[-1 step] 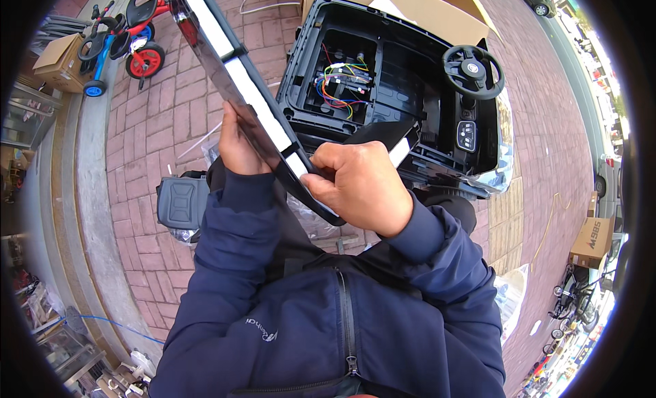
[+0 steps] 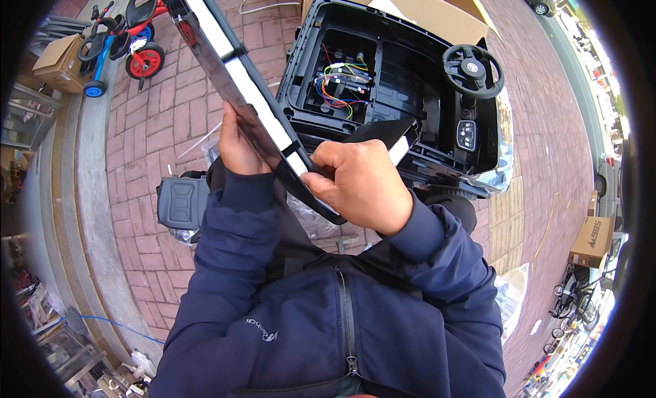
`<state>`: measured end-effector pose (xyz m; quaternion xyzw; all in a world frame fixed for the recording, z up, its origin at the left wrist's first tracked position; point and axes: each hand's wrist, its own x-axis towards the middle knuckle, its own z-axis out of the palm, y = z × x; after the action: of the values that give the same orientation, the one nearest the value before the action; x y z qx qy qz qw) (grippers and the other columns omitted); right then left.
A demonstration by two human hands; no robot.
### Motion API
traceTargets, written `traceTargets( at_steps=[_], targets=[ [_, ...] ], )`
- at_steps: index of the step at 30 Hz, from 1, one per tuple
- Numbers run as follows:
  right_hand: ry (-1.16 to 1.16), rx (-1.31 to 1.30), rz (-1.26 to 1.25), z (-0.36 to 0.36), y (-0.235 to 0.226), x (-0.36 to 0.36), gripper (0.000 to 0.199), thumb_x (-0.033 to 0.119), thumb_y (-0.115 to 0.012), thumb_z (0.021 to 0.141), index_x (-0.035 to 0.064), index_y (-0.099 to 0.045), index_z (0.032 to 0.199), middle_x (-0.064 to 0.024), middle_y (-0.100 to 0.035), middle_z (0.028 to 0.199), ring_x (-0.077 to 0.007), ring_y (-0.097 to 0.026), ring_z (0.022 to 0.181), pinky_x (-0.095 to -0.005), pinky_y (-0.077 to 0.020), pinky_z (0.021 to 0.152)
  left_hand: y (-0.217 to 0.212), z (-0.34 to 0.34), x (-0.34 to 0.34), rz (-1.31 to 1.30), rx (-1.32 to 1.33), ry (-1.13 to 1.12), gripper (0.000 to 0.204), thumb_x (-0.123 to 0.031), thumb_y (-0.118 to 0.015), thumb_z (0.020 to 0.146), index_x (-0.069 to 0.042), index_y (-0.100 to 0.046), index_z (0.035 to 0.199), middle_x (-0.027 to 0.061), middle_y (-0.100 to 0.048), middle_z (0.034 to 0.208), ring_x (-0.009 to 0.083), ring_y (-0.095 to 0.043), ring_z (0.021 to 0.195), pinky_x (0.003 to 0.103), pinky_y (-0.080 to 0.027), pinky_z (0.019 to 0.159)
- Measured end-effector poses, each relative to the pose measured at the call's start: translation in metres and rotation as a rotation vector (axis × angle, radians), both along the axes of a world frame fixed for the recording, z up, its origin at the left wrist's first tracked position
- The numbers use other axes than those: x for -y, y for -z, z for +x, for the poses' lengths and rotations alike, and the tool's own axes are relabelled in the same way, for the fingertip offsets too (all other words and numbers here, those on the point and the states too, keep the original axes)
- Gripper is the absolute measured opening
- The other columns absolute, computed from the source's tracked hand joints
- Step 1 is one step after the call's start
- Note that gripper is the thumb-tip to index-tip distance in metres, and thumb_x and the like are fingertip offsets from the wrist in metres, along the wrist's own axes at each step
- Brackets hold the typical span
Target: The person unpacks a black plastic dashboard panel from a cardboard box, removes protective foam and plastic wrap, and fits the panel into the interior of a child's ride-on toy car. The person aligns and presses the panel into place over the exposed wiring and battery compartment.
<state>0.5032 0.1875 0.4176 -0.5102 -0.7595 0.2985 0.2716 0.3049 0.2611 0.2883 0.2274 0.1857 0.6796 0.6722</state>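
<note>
Overhead, head view: one person in a dark blue jacket stands on a brick pavement [image 2: 164,124], both forearms raised in front of the chest
Panel: one long glossy black panel [image 2: 225,76] with white strips along it, held up slantwise between the hands, well above the ground; probably tilted like this so its underside and near end can be handled
Left hand [image 2: 236,141]: wraps the panel's left edge about midway, seemingly to steady its length; grip closed on the panel
Right hand [image 2: 359,182]: closed over the panel's near, lower end, thumb pressing at the edge; grip holding the panel
Toy car: one black ride-on car body [image 2: 383,76] lies just beyond the hands, its seat bay open so coloured wires [image 2: 338,87] show; one steering wheel [image 2: 473,71]
Seat: one grey seat piece [image 2: 179,203] on the bricks by the left elbow
Cartons: one large open carton [image 2: 417,5] behind the car, two smaller ones [image 2: 58,59] [image 2: 593,239] apart
Tricycle: one red and blue tricycle [image 2: 123,35], far left
</note>
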Motion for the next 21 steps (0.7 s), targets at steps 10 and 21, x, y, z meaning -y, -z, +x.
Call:
traceTargets(
  at_steps=[10,21],
  targets=[
    [-0.052,0.03,-0.064,0.003,-0.018,-0.003,0.021,0.02,-0.078,0.087,-0.0005,-0.072,0.091,-0.0204,-0.069,0.073,-0.0418,-0.069,0.07,-0.0469,-0.0559,0.068,-0.023,0.01,-0.009,-0.154,-0.073,-0.137,0.042,-0.049,-0.04,0.113,-0.012,-0.061,0.113,0.0034,-0.067,0.086,0.0168,-0.067,0.067,0.031,-0.057,0.058],
    [-0.478,0.11,-0.124,0.092,-0.012,-0.007,0.036,0.017,-0.084,0.085,-0.0045,-0.076,0.112,-0.0212,-0.076,0.112,-0.0386,-0.072,0.104,-0.0434,-0.0572,0.093,-0.024,-0.017,-0.011,-0.173,-0.104,0.24,0.056,-0.056,-0.044,0.107,-0.003,-0.06,0.098,0.0099,-0.061,0.072,0.0237,-0.068,0.061,0.037,-0.06,0.05]
  ],
)
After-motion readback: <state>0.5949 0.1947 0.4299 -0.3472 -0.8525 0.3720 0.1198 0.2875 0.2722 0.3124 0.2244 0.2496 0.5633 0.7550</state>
